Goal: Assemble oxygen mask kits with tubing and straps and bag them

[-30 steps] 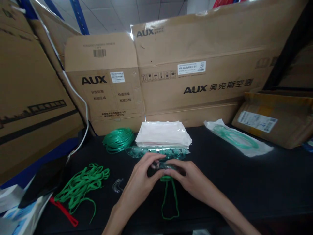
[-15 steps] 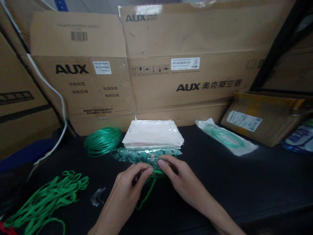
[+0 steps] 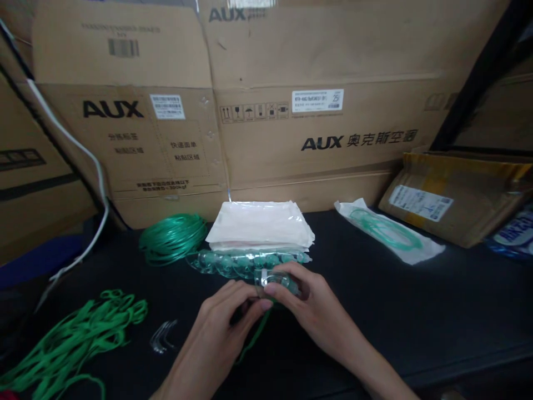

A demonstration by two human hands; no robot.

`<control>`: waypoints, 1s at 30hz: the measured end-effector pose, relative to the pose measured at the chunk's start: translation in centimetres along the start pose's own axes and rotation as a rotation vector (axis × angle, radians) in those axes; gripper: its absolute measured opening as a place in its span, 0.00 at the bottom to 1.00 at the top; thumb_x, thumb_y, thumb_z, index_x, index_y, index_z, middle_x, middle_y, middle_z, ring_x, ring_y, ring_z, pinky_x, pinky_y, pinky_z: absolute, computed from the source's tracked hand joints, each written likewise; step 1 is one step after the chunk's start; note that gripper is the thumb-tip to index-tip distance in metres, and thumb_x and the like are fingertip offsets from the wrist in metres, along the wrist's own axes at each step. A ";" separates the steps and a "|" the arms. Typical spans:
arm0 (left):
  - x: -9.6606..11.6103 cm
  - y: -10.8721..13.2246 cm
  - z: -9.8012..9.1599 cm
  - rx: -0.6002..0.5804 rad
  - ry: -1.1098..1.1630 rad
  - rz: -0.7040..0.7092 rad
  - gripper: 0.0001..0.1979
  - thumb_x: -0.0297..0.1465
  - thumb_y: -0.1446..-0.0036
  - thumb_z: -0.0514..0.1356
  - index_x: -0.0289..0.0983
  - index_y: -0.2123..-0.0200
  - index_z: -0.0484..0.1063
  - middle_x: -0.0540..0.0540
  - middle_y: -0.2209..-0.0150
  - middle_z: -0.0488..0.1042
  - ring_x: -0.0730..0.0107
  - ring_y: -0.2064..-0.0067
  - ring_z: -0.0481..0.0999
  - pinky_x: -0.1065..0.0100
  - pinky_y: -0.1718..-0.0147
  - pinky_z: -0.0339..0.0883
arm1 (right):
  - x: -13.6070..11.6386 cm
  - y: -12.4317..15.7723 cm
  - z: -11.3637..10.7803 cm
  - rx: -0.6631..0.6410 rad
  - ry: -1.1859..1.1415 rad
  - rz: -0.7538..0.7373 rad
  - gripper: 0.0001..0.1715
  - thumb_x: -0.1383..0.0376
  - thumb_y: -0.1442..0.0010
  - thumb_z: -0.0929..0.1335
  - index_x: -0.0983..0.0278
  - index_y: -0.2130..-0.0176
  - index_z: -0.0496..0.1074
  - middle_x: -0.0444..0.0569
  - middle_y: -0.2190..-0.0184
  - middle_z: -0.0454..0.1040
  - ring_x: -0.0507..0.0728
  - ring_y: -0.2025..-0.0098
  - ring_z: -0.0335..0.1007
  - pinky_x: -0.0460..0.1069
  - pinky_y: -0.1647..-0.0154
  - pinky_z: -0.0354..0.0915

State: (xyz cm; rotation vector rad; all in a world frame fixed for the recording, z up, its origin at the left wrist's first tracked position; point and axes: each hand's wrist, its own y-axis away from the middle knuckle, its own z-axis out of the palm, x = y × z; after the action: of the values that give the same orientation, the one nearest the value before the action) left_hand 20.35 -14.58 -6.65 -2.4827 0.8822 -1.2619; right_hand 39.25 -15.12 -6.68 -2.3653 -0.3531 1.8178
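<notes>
Clear plastic piece [image 3: 268, 278], pinched in right hand [image 3: 314, 303], sits above desk [image 3: 395, 311] at about 5 o'clock from white packet stack [image 3: 260, 225]; left hand [image 3: 216, 322] seems to pinch green strap [image 3: 253, 338] by piece's lower edge. Strap could slip or twist if left pinch loosens. Long axis roughly 10 to 4 o'clock, front end unclear, strap toward 7

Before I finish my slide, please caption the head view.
Bare right hand holding transparent green-tinted plastic piece, bare left hand beside thin green cord.
</notes>
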 end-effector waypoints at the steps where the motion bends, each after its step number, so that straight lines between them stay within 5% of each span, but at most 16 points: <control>1: 0.0 0.0 -0.1 0.003 -0.013 -0.001 0.07 0.34 0.34 0.61 0.42 0.65 0.79 0.52 0.69 0.78 0.70 0.68 0.77 0.73 0.66 0.68 | -0.1 0.0 0.0 -0.023 -0.028 0.019 0.12 0.56 0.38 0.73 0.62 0.61 0.78 0.44 0.68 0.75 0.56 0.64 0.69 0.48 0.63 0.63; 13: -0.7 0.7 0.4 0.000 -0.145 0.143 0.08 0.33 0.30 0.59 0.41 0.60 0.77 0.49 0.65 0.77 0.67 0.64 0.74 0.68 0.62 0.68 | 0.1 0.2 0.0 -0.099 -0.128 0.052 0.18 0.51 0.36 0.71 0.63 0.63 0.74 0.44 0.67 0.72 0.54 0.64 0.66 0.48 0.63 0.62; 24: 0.4 0.5 0.1 -0.094 -0.081 -0.031 0.09 0.37 0.33 0.61 0.41 0.66 0.77 0.52 0.72 0.74 0.69 0.70 0.72 0.70 0.68 0.65 | -0.7 0.3 -0.1 -0.156 -0.293 0.038 0.19 0.50 0.38 0.73 0.63 0.62 0.74 0.41 0.69 0.70 0.53 0.65 0.64 0.47 0.64 0.62; 30: 0.4 0.5 -0.5 -0.067 0.000 -0.027 0.10 0.36 0.31 0.59 0.44 0.62 0.80 0.52 0.67 0.78 0.69 0.66 0.75 0.71 0.65 0.65 | -0.8 0.0 -0.6 -0.126 -0.344 0.099 0.19 0.50 0.39 0.73 0.63 0.62 0.74 0.43 0.67 0.74 0.54 0.66 0.70 0.48 0.63 0.66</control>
State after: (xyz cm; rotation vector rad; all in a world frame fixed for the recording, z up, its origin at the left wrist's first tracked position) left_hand 19.95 -15.15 -6.27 -2.5552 0.9081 -1.2604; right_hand 39.59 -15.28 -5.74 -2.1751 -0.4037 2.3181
